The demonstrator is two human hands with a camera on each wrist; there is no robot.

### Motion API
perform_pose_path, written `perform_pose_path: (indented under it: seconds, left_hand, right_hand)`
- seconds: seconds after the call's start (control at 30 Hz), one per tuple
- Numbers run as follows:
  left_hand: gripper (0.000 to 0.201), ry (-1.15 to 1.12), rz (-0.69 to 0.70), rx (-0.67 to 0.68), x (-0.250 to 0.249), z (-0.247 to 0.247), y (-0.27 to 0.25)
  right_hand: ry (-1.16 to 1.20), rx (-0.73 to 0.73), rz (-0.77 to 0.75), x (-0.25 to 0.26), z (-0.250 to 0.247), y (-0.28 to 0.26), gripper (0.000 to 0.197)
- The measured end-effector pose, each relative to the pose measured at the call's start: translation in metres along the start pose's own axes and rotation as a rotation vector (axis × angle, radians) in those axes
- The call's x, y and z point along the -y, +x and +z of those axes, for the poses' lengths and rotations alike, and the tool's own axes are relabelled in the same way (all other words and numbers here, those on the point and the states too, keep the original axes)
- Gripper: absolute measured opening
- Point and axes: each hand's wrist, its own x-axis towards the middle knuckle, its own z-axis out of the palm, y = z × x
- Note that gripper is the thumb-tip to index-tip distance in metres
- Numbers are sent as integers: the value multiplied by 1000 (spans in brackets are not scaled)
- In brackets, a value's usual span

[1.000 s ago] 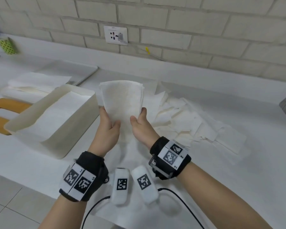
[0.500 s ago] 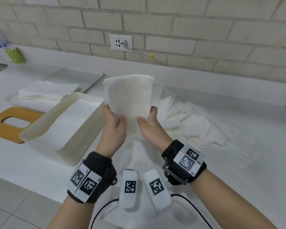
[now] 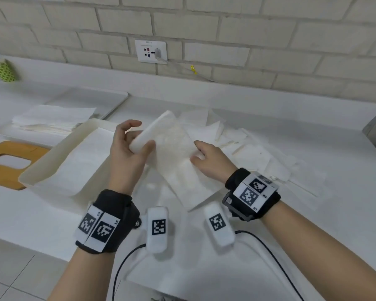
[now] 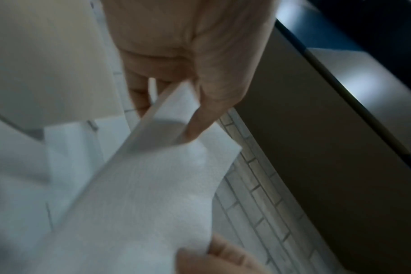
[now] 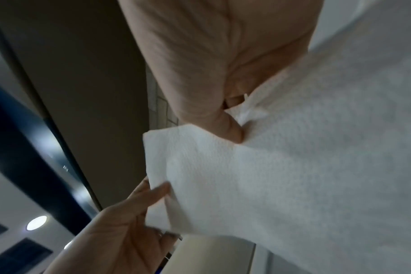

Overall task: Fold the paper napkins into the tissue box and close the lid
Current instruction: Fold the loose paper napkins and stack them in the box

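A folded white paper napkin is held in the air, tilted, just right of the open white tissue box. My left hand grips its thick folded edge at the upper left, thumb on top. My right hand pinches the right edge, thumb pressed on the paper. In the wrist views the napkin fills most of the frame. The box has white napkins lying flat inside. Its wooden lid, with an oval slot, lies flat on the counter left of the box.
Loose unfolded napkins are piled on the white counter to the right. A tray with stacked napkins and a flat tray sit behind the box. A green cup stands far left. A wall socket is behind.
The napkin was upright between both hands; now it is tipped down and turned toward the box. My left hand moved up to the folded edge, my right to the right edge.
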Motion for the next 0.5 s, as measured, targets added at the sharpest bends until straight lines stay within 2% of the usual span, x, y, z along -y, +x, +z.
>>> perform_pose_path:
  seconds: [0.1, 0.17, 0.3, 0.43, 0.5]
  left_hand:
    - [31, 236, -62, 133, 8, -5, 0]
    - [24, 310, -131, 181, 16, -4, -3]
    - [27, 240, -273, 157, 29, 3, -4]
    - [37, 234, -421, 201, 50, 5, -10]
    - [37, 211, -449, 187, 54, 6, -11]
  right_hand:
    - [-203, 39, -3, 6, -15, 4, 31]
    - [-380, 60, -5, 16, -24, 8, 31]
    - [-744, 65, -103, 32, -28, 9, 26]
    - [-873, 243, -61, 24, -3, 4, 23]
    - [-907, 251, -57, 23, 0, 3, 19]
